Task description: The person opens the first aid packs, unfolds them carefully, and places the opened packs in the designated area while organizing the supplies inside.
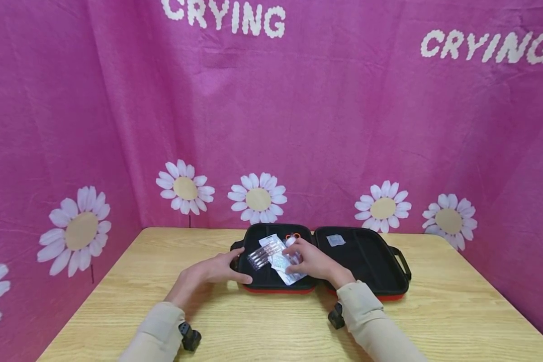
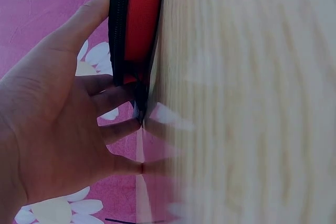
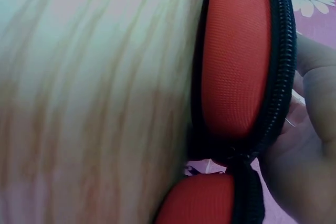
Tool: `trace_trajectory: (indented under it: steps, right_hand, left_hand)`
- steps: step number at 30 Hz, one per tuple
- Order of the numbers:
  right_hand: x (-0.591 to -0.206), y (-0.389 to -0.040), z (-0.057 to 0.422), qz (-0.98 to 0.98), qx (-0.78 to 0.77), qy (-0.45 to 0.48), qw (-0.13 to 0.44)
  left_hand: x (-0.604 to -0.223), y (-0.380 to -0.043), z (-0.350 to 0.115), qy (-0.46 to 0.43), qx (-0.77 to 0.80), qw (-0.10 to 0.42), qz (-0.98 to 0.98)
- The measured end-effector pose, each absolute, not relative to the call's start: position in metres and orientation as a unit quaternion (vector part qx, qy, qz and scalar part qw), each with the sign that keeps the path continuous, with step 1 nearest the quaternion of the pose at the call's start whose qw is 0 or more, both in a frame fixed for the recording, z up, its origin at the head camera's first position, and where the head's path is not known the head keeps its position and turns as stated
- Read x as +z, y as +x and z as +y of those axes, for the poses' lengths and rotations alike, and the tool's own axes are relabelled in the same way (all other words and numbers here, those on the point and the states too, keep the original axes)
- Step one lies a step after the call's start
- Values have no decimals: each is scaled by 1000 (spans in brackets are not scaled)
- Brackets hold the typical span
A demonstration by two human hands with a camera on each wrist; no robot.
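Observation:
A black-lined case [image 1: 278, 287] with a red outer shell lies unfolded on the table. My left hand [image 1: 217, 269] rests at its left end, thumb along the front rim; in the left wrist view the fingers are spread beside the red side wall [image 2: 143, 19]. Over the left half, my right hand [image 1: 314, 259] has its curled fingers and thumb about a small clear bottle [image 1: 290, 242] with a whitish top, partly hidden by the fingers. Beneath it lie a white printed packet [image 1: 278, 262] and a clear pack of thin sticks [image 1: 261, 255]. Orange scissor-like handles [image 1: 296, 235] show behind.
A small pale sachet [image 1: 336, 240] lies in the right half of the case, which has a carry handle [image 1: 401, 261] at its outer end. The wooden table [image 1: 262, 327] extends in front. A pink curtain [image 1: 298, 125] with daisies hangs behind.

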State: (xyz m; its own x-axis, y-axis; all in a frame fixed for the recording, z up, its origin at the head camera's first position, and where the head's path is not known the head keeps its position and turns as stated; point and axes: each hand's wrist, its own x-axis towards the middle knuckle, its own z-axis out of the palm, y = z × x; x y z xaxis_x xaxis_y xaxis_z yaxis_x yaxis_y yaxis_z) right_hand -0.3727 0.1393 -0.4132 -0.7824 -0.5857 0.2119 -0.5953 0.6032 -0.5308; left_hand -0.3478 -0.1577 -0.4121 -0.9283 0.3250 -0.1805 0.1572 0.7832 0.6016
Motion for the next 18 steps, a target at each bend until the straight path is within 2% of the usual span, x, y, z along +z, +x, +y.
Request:
trace_trajectory:
  steps: [18]
  right_hand:
    - [-416, -372, 142, -892, 314, 326, 3]
  left_hand:
    - [-413, -349, -159, 129, 308, 146, 931]
